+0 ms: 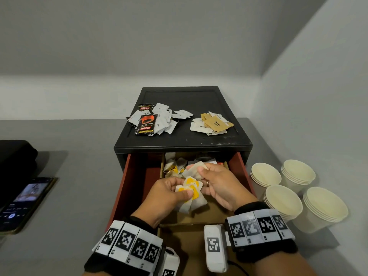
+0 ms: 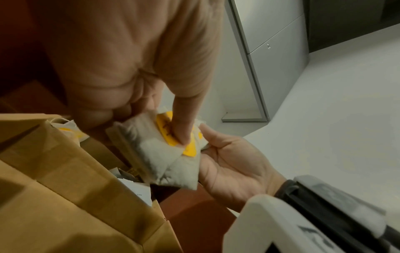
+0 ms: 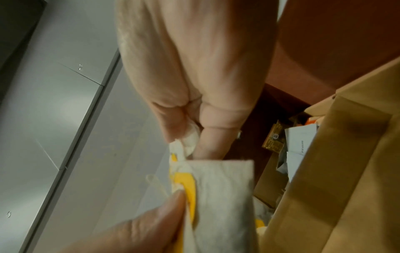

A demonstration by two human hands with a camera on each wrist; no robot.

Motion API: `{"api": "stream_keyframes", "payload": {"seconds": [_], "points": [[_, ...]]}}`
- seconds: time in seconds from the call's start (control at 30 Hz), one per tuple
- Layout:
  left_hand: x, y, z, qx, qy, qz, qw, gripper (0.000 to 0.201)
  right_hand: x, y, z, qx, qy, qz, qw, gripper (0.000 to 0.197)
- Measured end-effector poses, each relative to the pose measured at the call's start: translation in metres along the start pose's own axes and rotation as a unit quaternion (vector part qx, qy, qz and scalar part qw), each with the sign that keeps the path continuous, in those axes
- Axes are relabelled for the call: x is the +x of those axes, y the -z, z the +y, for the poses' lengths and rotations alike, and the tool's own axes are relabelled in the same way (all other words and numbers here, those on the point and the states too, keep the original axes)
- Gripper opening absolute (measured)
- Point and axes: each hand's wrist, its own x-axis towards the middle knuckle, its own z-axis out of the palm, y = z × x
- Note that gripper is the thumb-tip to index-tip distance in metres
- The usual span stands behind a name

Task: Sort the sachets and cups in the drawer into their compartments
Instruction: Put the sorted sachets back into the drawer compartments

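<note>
The red drawer [image 1: 137, 176] is pulled out, split by brown cardboard dividers [image 1: 199, 218]. My left hand [image 1: 187, 193] grips a stack of tea bags with yellow tags [image 1: 192, 191] over the middle compartment, thumb pressed on top. In the left wrist view the thumb [image 2: 180, 131] presses a yellow tag on this stack [image 2: 164, 159]. My right hand [image 1: 201, 172] pinches another tea bag [image 1: 194, 169] just behind the stack. The right wrist view shows this pinch [image 3: 190, 138] and the stack [image 3: 223, 196]. More loose tea bags [image 1: 174, 166] lie in the back middle compartment.
On the black cabinet top [image 1: 179, 140] lie a pile of coffee and white sachets [image 1: 153, 120] and a pile of sugar sachets [image 1: 211, 124]. Several stacks of paper cups [image 1: 284, 200] stand right of the drawer. A phone [image 1: 23, 202] and a black bag [image 1: 16, 156] are at left.
</note>
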Motion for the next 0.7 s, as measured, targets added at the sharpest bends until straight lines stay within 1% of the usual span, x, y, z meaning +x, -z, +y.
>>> {"api": "stream_keyframes", "payload": {"seconds": [0.07, 0.1, 0.17, 0.23, 0.27, 0.3, 0.43, 0.57, 0.63, 0.7], "points": [[0.0, 0.002, 0.0, 0.02, 0.002, 0.002, 1.0, 0.008, 0.0, 0.0, -0.002, -0.013, 0.005, 0.01, 1.0, 0.032], [0.0, 0.003, 0.0, 0.024, 0.003, 0.005, 1.0, 0.006, 0.001, 0.0, -0.003, -0.024, 0.008, 0.028, 0.999, 0.031], [0.0, 0.006, 0.001, 0.018, 0.002, 0.012, 1.0, 0.006, 0.002, 0.004, -0.005, -0.074, 0.018, 0.099, 0.992, 0.026], [-0.001, 0.009, 0.002, 0.009, -0.001, 0.016, 1.0, 0.005, 0.004, 0.012, -0.005, -0.147, 0.042, 0.174, 0.973, 0.02], [-0.001, 0.01, 0.003, 0.007, -0.002, 0.02, 1.0, 0.005, 0.004, 0.015, -0.004, -0.171, 0.058, 0.192, 0.965, 0.017], [-0.001, 0.011, 0.004, 0.008, -0.004, 0.025, 1.0, 0.005, 0.003, 0.017, -0.004, -0.186, 0.07, 0.196, 0.96, 0.015], [-0.003, 0.013, 0.006, 0.041, -0.012, 0.034, 0.999, 0.008, 0.001, 0.014, -0.003, -0.241, 0.094, 0.162, 0.952, 0.021], [-0.005, 0.014, 0.006, 0.099, -0.024, 0.036, 0.994, 0.009, 0.002, 0.011, -0.001, -0.315, 0.113, 0.132, 0.933, 0.031], [-0.004, 0.014, 0.005, 0.133, -0.028, 0.023, 0.99, 0.011, 0.002, 0.009, 0.0, -0.344, 0.111, 0.092, 0.928, 0.034], [-0.006, 0.011, 0.004, 0.164, -0.037, 0.007, 0.986, 0.007, 0.0, 0.005, 0.0, -0.348, 0.096, 0.03, 0.932, 0.035]]}}
